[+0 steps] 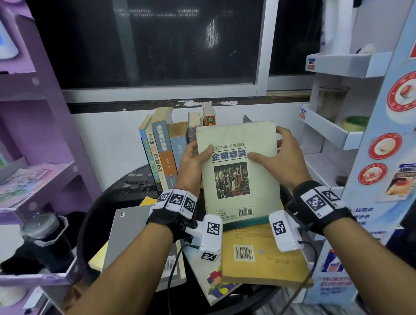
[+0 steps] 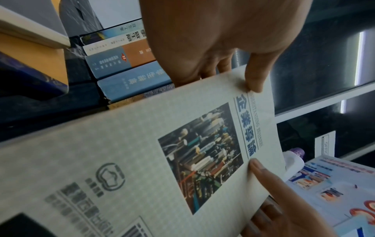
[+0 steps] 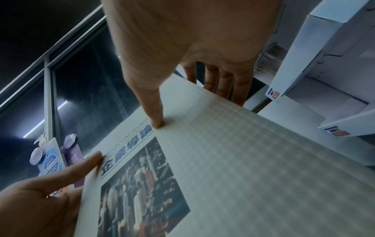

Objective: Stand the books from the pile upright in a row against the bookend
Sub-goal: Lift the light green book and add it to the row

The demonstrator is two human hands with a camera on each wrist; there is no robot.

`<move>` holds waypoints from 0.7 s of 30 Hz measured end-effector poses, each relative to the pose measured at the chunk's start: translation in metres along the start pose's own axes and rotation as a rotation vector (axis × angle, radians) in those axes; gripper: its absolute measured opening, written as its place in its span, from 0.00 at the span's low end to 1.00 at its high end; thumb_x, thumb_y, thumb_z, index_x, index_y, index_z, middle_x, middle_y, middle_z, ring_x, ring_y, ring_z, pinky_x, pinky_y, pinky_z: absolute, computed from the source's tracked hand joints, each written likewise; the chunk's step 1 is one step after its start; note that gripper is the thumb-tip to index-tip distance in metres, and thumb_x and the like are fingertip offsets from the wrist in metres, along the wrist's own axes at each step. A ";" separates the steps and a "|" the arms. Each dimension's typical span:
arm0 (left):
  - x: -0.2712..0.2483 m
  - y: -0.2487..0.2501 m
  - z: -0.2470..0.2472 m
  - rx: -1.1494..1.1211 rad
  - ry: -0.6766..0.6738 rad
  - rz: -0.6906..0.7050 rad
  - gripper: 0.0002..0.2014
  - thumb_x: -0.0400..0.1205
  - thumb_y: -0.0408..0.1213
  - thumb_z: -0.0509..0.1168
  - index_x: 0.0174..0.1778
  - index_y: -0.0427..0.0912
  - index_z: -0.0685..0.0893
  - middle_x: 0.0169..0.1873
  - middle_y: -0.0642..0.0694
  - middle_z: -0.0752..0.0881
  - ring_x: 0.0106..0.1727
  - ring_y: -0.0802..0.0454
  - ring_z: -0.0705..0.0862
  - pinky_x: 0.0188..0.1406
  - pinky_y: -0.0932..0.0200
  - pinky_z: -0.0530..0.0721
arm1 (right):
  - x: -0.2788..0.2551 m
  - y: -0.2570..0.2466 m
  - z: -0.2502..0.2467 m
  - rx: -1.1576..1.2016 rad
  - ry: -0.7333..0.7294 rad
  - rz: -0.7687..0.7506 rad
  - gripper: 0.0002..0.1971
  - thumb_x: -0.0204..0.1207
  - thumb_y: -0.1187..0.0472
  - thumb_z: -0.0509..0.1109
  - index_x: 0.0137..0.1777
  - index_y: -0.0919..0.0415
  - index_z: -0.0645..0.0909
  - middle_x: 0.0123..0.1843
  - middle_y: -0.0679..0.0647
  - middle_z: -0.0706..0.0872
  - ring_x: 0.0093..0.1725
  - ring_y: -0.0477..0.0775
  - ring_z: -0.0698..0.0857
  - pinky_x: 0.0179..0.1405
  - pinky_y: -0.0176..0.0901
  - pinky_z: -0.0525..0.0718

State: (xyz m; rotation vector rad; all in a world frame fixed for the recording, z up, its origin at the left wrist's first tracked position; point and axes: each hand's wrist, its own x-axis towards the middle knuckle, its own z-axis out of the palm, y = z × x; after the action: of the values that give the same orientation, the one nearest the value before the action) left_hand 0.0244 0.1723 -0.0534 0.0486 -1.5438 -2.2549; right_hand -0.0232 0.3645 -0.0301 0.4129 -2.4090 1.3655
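Observation:
A pale green book [image 1: 239,170] titled "Understanding Business" is held tilted above the pile, cover toward me. My left hand [image 1: 197,153] grips its left edge, thumb on the cover, fingers behind. My right hand [image 1: 280,148] grips the right edge the same way. The left wrist view shows the left hand [image 2: 233,77] on the book [image 2: 142,152]. The right wrist view shows the right hand [image 3: 182,96] with its thumb on the cover [image 3: 243,160]. Behind, several books [image 1: 167,145] stand upright in a row. Below lie a yellow book [image 1: 260,255] and a grey book [image 1: 131,236].
The books rest on a round black table [image 1: 94,223] under a dark window. A purple shelf unit [image 1: 32,142] stands close on the left, with a bottle [image 1: 42,228] below it. A white and blue display rack [image 1: 345,131] crowds the right side.

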 end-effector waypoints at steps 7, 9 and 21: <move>-0.003 -0.002 0.005 -0.012 -0.013 0.049 0.11 0.84 0.37 0.65 0.62 0.42 0.80 0.49 0.43 0.91 0.45 0.47 0.91 0.45 0.51 0.90 | -0.001 -0.006 -0.010 0.196 -0.026 0.000 0.34 0.69 0.53 0.80 0.71 0.53 0.66 0.62 0.46 0.79 0.60 0.47 0.78 0.58 0.46 0.80; -0.004 -0.002 0.003 -0.014 -0.031 0.051 0.10 0.84 0.36 0.64 0.60 0.42 0.81 0.47 0.45 0.92 0.44 0.49 0.91 0.42 0.54 0.90 | 0.001 -0.008 -0.016 0.199 -0.064 -0.023 0.33 0.68 0.53 0.81 0.69 0.52 0.68 0.59 0.43 0.80 0.57 0.46 0.81 0.56 0.45 0.81; -0.006 0.001 -0.001 -0.110 -0.077 -0.013 0.19 0.85 0.38 0.61 0.72 0.36 0.76 0.60 0.34 0.87 0.54 0.40 0.88 0.55 0.43 0.88 | 0.018 -0.039 -0.050 0.095 -0.386 -0.161 0.17 0.68 0.58 0.80 0.56 0.54 0.82 0.55 0.55 0.87 0.54 0.55 0.88 0.46 0.59 0.90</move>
State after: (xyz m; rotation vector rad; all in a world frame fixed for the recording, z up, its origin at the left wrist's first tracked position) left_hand 0.0307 0.1729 -0.0541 -0.0605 -1.4586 -2.3728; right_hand -0.0156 0.3865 0.0313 0.9518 -2.5404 1.4381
